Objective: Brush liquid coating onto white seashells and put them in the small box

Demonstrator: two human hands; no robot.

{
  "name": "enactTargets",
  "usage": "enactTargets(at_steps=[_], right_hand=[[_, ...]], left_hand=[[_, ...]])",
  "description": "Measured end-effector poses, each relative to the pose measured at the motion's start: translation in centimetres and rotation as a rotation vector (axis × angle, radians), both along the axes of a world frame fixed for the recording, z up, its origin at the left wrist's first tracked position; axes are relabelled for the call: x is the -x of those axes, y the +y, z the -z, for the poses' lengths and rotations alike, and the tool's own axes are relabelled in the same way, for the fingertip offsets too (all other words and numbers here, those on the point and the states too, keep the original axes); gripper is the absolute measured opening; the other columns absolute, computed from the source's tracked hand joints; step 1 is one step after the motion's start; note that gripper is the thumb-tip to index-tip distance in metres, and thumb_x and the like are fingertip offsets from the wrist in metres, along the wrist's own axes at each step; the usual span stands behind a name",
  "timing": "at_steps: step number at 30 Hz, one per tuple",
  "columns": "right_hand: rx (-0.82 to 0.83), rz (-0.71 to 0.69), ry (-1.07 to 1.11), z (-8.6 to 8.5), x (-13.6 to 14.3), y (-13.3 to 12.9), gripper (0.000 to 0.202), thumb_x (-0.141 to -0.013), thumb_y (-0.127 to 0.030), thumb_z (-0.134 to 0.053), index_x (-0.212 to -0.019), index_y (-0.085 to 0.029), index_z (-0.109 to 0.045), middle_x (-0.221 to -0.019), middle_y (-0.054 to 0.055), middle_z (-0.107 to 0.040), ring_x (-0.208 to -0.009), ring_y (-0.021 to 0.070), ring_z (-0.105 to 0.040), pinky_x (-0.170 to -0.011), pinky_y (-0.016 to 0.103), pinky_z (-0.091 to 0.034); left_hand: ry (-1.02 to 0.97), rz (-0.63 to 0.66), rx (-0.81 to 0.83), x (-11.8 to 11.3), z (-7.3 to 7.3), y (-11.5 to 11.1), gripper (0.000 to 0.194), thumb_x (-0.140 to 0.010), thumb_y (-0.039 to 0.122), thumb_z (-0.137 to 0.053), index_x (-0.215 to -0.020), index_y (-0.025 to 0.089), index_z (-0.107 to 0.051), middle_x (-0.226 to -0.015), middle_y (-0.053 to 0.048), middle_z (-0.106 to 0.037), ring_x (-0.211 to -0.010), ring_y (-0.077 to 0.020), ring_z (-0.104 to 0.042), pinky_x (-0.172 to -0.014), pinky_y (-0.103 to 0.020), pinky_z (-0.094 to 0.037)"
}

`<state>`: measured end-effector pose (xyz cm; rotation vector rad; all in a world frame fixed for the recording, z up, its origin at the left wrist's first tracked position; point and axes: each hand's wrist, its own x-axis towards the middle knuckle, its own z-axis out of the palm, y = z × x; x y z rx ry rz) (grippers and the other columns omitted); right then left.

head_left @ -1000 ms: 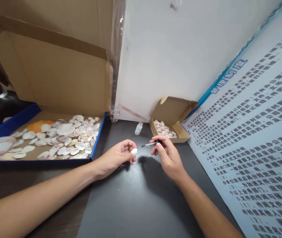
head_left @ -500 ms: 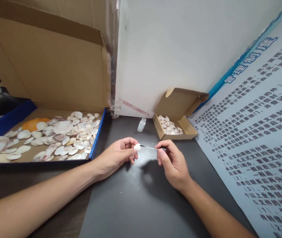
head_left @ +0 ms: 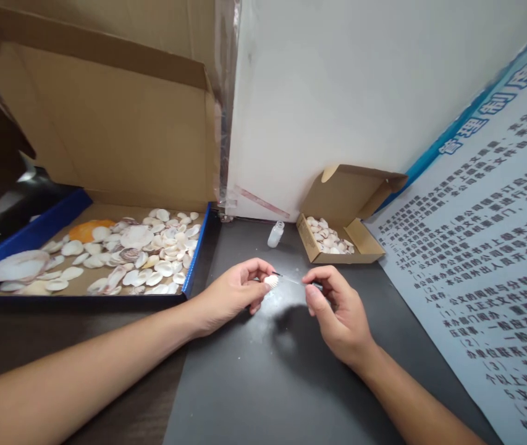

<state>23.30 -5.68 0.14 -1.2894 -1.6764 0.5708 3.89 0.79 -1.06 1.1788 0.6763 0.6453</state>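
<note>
Pinched between the thumb and fingers of my left hand (head_left: 238, 290) is a small white ribbed seashell (head_left: 271, 282), held above the dark mat. My right hand (head_left: 340, 315) grips the dark handle of a thin brush (head_left: 292, 280) with a slender pale stem. The brush's dark tip is at the shell's upper edge, close to my left fingertips; whether it touches the shell I cannot tell. Beyond both hands a small bottle (head_left: 275, 235) with whitish contents stands on the mat without a cap.
A blue-edged cardboard box (head_left: 197, 250) on the left holds many shells of varied size and one orange piece (head_left: 91, 231). At the back right stands a small open carton (head_left: 313, 248) of shells. A white panel (head_left: 319, 93) and a printed sheet (head_left: 485, 278) border the mat (head_left: 263, 395).
The whole view has swung slightly left. Against the shell, the brush tip has moved from its upper right face to its upper edge. Both hands keep their holds.
</note>
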Motion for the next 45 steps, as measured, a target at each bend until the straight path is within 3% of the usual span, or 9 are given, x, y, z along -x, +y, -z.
enactTargets(at_steps=[5,10,14,17,22,25,29,38,45], right_hand=[[0.010,0.021,0.180,0.8,-0.2,-0.1,0.012,-0.100,-0.030,-0.044,-0.099,-0.023,-0.053,-0.067,-0.003,-0.051,-0.055,0.0126,-0.050,-0.052,0.025,-0.042],[0.041,-0.002,0.190,1.1,-0.1,0.1,0.015,-0.100,-0.035,-0.046,-0.098,-0.022,-0.054,-0.067,-0.003,-0.051,-0.055,0.0127,-0.050,-0.051,0.024,-0.043],[0.079,-0.019,0.127,1.0,-0.2,0.2,0.017,-0.100,-0.037,-0.046,-0.096,-0.022,-0.054,-0.065,-0.003,-0.051,-0.054,0.0124,-0.051,-0.050,0.024,-0.043],[0.079,-0.016,0.109,1.0,-0.2,0.3,0.018,-0.100,-0.038,-0.046,-0.096,-0.022,-0.054,-0.065,-0.003,-0.052,-0.054,0.0124,-0.051,-0.050,0.023,-0.044],[0.074,-0.005,0.095,1.0,-0.3,0.4,0.018,-0.099,-0.038,-0.047,-0.095,-0.023,-0.055,-0.064,-0.003,-0.052,-0.053,0.0125,-0.051,-0.050,0.023,-0.044],[0.088,-0.002,0.091,1.1,-0.4,0.4,0.019,-0.099,-0.039,-0.047,-0.095,-0.023,-0.056,-0.064,-0.003,-0.052,-0.054,0.0126,-0.051,-0.050,0.023,-0.044],[0.109,-0.008,0.083,1.2,-0.4,0.4,0.019,-0.099,-0.040,-0.047,-0.096,-0.023,-0.056,-0.064,-0.003,-0.052,-0.055,0.0127,-0.052,-0.051,0.022,-0.044],[0.098,-0.014,0.053,0.9,-0.2,0.3,0.020,-0.099,-0.040,-0.047,-0.094,-0.022,-0.056,-0.062,-0.003,-0.051,-0.053,0.0137,-0.053,-0.050,0.024,-0.044],[0.077,-0.027,0.035,0.8,-0.3,0.3,0.017,-0.099,-0.037,-0.047,-0.094,-0.023,-0.056,-0.062,-0.004,-0.051,-0.053,0.0131,-0.053,-0.051,0.023,-0.044]], left_hand=[[0.223,-0.041,-0.166,1.5,-3.6,-0.8,0.016,-0.085,0.033,-0.056,-0.093,0.019,-0.054,-0.073,0.004,-0.046,-0.055,-0.0082,-0.037,-0.051,-0.024,-0.028],[0.677,-0.153,-0.589,8.1,-7.2,0.7,0.014,-0.085,0.032,-0.051,-0.091,0.022,-0.057,-0.069,0.003,-0.049,-0.060,-0.0136,-0.043,-0.055,-0.025,-0.033],[1.024,-0.218,-0.654,13.5,-6.7,3.2,0.023,-0.086,0.034,-0.047,-0.102,0.023,-0.060,-0.067,0.003,-0.054,-0.060,-0.0162,-0.050,-0.057,-0.026,-0.036],[1.082,-0.233,-0.766,15.6,-5.7,4.4,0.027,-0.088,0.034,-0.045,-0.107,0.023,-0.061,-0.089,-0.002,-0.063,-0.072,-0.0170,-0.056,-0.067,-0.028,-0.040],[1.178,-0.251,-0.910,16.0,-5.6,4.2,0.027,-0.088,0.031,-0.043,-0.105,0.023,-0.064,-0.103,-0.003,-0.061,-0.072,-0.0155,-0.056,-0.068,-0.028,-0.039],[1.132,-0.105,-0.888,15.4,-5.7,3.5,0.025,-0.089,0.029,-0.042,-0.092,0.022,-0.066,-0.092,-0.003,-0.064,-0.077,-0.0175,-0.058,-0.071,-0.028,-0.040],[1.108,0.016,-0.826,14.8,-5.3,2.8,0.023,-0.087,0.028,-0.047,-0.097,0.024,-0.068,-0.098,-0.004,-0.065,-0.086,-0.0203,-0.060,-0.076,-0.030,-0.040],[1.119,0.039,-0.803,14.4,-5.6,2.2,0.014,-0.082,0.024,-0.048,-0.077,0.022,-0.062,-0.084,-0.003,-0.061,-0.074,-0.0190,-0.055,-0.065,-0.029,-0.036],[1.232,-0.112,-0.839,15.3,-4.7,2.7,0.005,-0.083,0.024,-0.045,-0.078,0.023,-0.046,-0.065,0.001,-0.052,-0.057,-0.0168,-0.045,-0.055,-0.030,-0.027]])
